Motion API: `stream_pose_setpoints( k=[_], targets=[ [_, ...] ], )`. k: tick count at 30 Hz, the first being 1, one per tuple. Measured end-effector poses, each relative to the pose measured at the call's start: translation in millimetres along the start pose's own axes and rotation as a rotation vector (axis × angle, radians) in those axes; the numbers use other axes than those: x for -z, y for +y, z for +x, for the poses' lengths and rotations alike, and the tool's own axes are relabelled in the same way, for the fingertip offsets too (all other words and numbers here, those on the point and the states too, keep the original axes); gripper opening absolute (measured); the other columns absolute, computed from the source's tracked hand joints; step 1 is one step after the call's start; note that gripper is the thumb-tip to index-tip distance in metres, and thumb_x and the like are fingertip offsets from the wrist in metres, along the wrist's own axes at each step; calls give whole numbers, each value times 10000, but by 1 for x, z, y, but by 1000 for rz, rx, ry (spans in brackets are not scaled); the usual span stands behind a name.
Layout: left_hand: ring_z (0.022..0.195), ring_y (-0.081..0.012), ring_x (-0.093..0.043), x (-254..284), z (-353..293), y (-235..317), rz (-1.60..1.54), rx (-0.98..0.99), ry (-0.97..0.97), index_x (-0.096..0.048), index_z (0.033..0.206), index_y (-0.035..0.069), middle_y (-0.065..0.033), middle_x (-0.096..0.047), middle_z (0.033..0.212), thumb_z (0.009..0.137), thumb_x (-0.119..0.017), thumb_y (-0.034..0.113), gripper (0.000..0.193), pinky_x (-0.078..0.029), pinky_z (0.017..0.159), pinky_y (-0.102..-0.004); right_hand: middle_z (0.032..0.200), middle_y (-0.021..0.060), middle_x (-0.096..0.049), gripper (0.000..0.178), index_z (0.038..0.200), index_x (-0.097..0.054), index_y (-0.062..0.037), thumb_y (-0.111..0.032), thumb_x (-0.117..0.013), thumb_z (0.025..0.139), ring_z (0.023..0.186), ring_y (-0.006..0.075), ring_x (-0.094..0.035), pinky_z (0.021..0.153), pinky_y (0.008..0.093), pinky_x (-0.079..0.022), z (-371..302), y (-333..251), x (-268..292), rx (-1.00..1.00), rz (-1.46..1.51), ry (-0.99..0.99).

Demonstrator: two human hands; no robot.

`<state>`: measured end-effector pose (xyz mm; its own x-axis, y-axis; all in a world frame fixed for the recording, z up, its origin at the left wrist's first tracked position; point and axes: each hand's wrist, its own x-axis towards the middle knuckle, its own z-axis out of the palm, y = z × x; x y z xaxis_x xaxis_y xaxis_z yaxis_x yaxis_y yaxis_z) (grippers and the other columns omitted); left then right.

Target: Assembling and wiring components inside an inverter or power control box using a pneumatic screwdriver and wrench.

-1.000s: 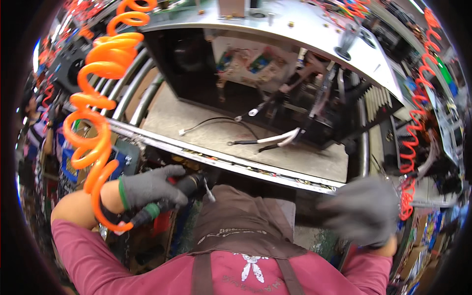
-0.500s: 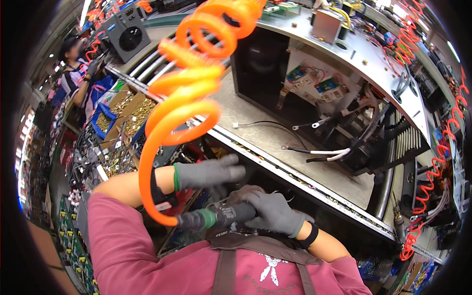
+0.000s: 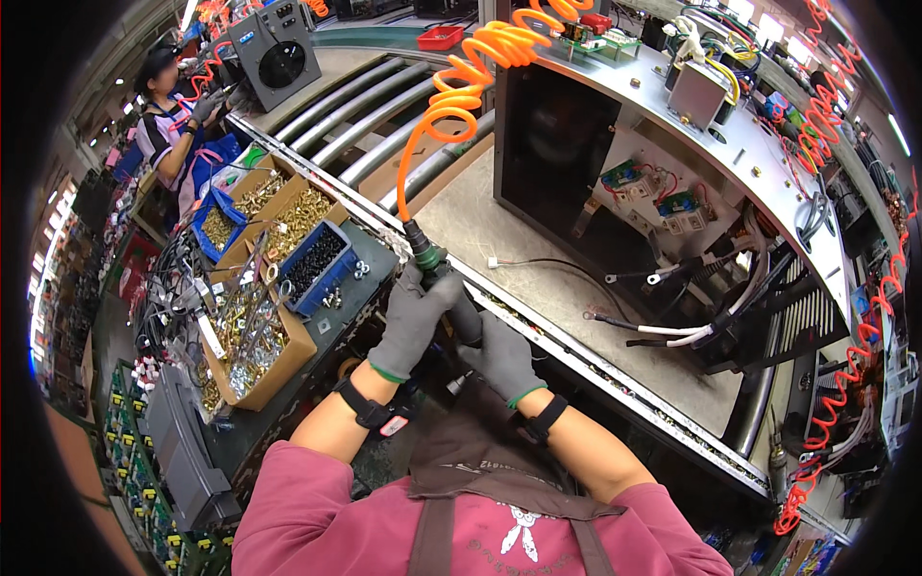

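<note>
Both gloved hands are on a black air screwdriver (image 3: 463, 313) with a green ring near its hose end. My left hand (image 3: 411, 322) wraps around its upper part, just below the ring. My right hand (image 3: 504, 357) is closed at the lower end, where the fingers partly hide the tool. An orange coiled air hose (image 3: 407, 158) runs up and away from the tool. Beyond the hands stands an open metal machine housing (image 3: 547, 144) with circuit boards inside. White and black cables with ring terminals (image 3: 663, 331) hang out of it over the work board (image 3: 461, 216).
Left of my hands are a blue bin of black screws (image 3: 317, 269), a cardboard box of brass-coloured bolts (image 3: 305, 226) and a box of mixed hardware (image 3: 248, 355). Metal rollers (image 3: 351, 125) lie beyond. A co-worker (image 3: 165, 144) stands far left. Red coiled hoses (image 3: 855, 374) hang right.
My left hand, open and apart before, now grips the screwdriver too. The tool has swung from lying sideways near my chest to pointing its hose end away from me. The view has shifted.
</note>
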<state>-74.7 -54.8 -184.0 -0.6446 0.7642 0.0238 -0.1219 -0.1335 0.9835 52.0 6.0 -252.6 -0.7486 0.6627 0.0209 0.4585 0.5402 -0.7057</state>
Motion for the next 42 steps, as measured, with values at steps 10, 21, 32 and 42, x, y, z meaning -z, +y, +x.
stream_pose_setpoints(
  k=[10,21,32,42],
  targets=[
    [713,-79,-553,3,32,-38,265,-160,152,-583,939,21,-8,-604,786,783,-658,86,185,-468,659,-246,970,218,-624,438,1089,-522,-36,-321,-664,788,907,375,-598,763,462,-477,24,6,-37,-44,130,12],
    [773,-136,-591,17,-1,-5,397,57,147,-551,1088,21,-74,-613,906,762,-717,180,399,-486,755,-288,1074,182,-622,399,1158,-561,-9,-201,-651,821,1002,285,-613,845,325,-476,-25,1,9,149,313,-142],
    [890,-274,-639,194,-25,133,1295,-42,327,-673,973,70,-151,-671,919,778,-601,330,334,-483,808,-345,908,38,-585,218,1076,-573,19,-22,-520,869,734,87,-526,666,216,-440,-147,48,135,-206,476,211],
    [1055,-293,-587,259,20,110,1573,315,382,-606,1146,139,-144,-615,1138,740,-632,260,425,-457,907,-358,905,43,-582,164,1039,-569,4,-30,-498,895,647,58,-510,560,191,-407,-164,49,160,-160,411,467]
  ],
)
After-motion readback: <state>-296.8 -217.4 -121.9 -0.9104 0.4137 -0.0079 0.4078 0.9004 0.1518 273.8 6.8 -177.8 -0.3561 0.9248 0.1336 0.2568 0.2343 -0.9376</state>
